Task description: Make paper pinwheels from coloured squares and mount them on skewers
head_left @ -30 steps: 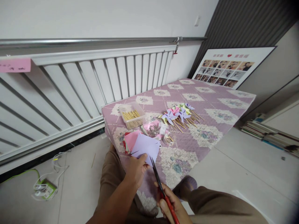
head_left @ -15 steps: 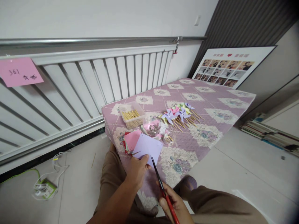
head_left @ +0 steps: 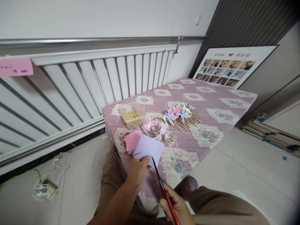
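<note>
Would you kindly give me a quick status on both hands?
Left hand gripping lilac paper. Right hand holding red scissors, tips at paper edge. Nothing blocking.

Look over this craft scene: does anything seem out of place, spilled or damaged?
Little stands out. A thin stick lies alone on the floor, away from the box of sticks on the quilt. The left hand holds the purple paper, the right hand the scissors. The pinwheels lie in a loose heap.
</note>
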### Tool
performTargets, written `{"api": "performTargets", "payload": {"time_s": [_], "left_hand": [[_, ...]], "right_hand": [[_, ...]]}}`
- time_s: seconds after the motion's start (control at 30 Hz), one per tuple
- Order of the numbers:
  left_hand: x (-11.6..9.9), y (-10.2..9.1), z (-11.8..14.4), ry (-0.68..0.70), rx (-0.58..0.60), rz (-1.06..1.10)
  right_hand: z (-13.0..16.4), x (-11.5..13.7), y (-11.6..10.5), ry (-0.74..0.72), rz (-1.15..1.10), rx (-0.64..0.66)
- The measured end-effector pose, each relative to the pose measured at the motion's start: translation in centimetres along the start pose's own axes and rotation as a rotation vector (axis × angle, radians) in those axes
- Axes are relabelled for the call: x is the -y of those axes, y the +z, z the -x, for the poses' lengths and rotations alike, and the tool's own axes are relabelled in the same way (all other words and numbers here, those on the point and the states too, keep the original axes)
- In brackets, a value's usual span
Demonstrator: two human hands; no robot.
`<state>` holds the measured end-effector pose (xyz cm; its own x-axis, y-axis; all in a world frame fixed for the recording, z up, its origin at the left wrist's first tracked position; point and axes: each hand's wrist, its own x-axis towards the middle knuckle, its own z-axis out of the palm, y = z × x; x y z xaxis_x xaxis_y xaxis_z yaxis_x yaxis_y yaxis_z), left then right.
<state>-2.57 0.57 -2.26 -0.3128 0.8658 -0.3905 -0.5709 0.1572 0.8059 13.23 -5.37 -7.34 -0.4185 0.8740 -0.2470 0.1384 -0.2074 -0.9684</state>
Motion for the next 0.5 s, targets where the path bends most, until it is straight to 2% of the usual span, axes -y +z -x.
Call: {"api": "performTargets", "payload": {"time_s": [0.23,0.5], "left_hand": [[0.09,-0.05,-0.07,0.01,0.019,-0.023],[0.15,-0.07,-0.13,-0.012,-0.022,-0.033]], "right_hand": [[-0.01,0.14,0.09,0.032,-0.034,-0.026],[0.02,0.42,0.07,0.041,-0.013,-0.013]]}}
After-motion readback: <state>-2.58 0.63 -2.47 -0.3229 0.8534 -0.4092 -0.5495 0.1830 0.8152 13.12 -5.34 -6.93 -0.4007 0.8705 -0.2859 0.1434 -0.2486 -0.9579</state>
